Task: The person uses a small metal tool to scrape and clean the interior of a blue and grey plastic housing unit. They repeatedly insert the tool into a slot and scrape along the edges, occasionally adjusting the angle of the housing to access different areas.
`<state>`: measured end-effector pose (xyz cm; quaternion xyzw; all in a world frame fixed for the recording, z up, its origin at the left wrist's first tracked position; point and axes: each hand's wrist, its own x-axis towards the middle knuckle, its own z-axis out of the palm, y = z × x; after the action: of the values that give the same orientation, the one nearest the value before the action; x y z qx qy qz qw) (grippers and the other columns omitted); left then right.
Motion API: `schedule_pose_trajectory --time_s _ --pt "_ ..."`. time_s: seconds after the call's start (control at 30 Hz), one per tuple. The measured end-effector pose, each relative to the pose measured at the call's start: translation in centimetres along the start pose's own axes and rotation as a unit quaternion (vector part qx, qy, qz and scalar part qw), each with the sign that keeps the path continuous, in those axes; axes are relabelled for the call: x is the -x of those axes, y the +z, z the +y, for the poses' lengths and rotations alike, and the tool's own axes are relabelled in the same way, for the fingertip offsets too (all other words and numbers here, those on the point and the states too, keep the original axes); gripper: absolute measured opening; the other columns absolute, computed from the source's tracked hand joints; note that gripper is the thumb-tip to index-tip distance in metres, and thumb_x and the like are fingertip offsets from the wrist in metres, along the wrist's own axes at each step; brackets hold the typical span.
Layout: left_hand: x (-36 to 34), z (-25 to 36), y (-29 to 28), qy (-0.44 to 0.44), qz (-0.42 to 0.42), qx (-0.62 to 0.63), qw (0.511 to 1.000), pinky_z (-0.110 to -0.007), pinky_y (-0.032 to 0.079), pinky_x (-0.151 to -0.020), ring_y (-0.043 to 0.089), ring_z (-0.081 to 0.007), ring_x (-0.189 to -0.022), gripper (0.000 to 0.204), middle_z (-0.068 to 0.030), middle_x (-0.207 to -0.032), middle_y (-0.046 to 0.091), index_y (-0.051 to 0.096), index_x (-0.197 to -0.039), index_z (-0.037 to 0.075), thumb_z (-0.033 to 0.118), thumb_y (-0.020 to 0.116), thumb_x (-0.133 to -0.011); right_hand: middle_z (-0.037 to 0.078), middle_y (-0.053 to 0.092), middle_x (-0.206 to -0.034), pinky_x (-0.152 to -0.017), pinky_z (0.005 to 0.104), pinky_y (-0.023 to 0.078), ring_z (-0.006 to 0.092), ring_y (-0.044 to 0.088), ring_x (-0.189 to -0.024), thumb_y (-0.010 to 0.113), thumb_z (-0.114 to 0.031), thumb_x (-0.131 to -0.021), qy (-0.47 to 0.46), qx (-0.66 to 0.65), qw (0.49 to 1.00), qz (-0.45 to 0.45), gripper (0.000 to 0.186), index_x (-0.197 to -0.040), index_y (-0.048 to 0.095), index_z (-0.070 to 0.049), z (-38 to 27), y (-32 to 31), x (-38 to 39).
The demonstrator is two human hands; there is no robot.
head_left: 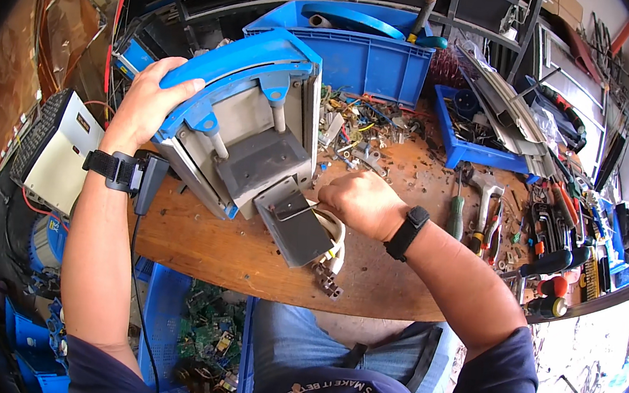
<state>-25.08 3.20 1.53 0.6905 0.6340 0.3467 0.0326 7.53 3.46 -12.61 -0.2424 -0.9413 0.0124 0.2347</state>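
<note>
Left of centre, the left hand (157, 97) grips the blue-edged unit (261, 155), which could topple should its fingers slip; mid-frame, whether the right hand (364, 204) holds anything cannot be determined.

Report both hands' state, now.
Left hand: closed on the blue-edged metal unit, thumb over its rim.
Right hand: closed, fingers curled, beside the white cable; whether it holds anything is hidden.

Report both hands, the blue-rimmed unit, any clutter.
Left hand gripping unit by blue rim. Right hand curled beside dark box, grip unclear. Pale cable close by. Scraps littering table beyond.
</note>
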Motion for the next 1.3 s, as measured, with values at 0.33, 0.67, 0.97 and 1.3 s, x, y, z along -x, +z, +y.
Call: schedule_pose_trajectory --time_s 0.33,0.67,0.97,1.3 --pt "0.1 0.1 0.0 -0.002 -0.005 0.005 1.000 -0.037 0.042 -0.098 0.057 -0.0309 -0.112 0.066 -0.0226 -0.119 0.059 0.057 -0.123 -0.004 0.044 0.070 -0.079 0.008 0.065 -0.071 -0.062 0.0378 0.054 0.0266 0.067 -0.071 0.058 -0.013 -0.077 -0.042 0.116 0.990 -0.070 0.008 -0.076 0.065 -0.009 -1.4 -2.9 -1.3" --pt "0.1 -0.1 0.0 0.004 0.018 -0.020 1.000 -0.038 0.041 -0.100 0.056 -0.0322 -0.113 0.066 -0.0232 -0.120 0.059 0.058 -0.123 -0.003 0.044 0.071 -0.079 0.012 0.069 -0.074 -0.064 0.0388 0.056 0.0293 0.069 -0.072 0.061 -0.014 -0.072 -0.054 0.163 0.977 -0.125 0.012 -0.070 0.071 -0.007 -4.0 -5.6 -3.5" --pt "0.3 -0.5 0.3 0.025 0.044 -0.052 0.997 -0.032 0.044 -0.093 0.060 -0.0225 -0.103 0.055 -0.0157 -0.111 0.063 0.058 -0.120 -0.003 0.035 0.069 -0.083 0.012 0.066 -0.071 -0.065 0.0379 0.056 0.0277 0.068 -0.072 0.059 -0.012 -0.073 -0.070 0.179 0.972 -0.135 0.010 -0.072 0.068 -0.008 -3.6 -5.8 -4.3" --pt "0.5 0.1 0.0 0.006 0.012 0.001 1.000 -0.039 0.040 -0.101 0.053 -0.0333 -0.116 0.066 -0.0237 -0.123 0.057 0.058 -0.122 -0.004 0.043 0.072 -0.077 0.011 0.067 -0.072 -0.064 0.0382 0.056 0.0279 0.069 -0.074 0.058 -0.013 -0.076 -0.084 0.189 0.972 -0.116 0.011 -0.073 0.067 -0.007 -3.5 -5.8 -4.5"
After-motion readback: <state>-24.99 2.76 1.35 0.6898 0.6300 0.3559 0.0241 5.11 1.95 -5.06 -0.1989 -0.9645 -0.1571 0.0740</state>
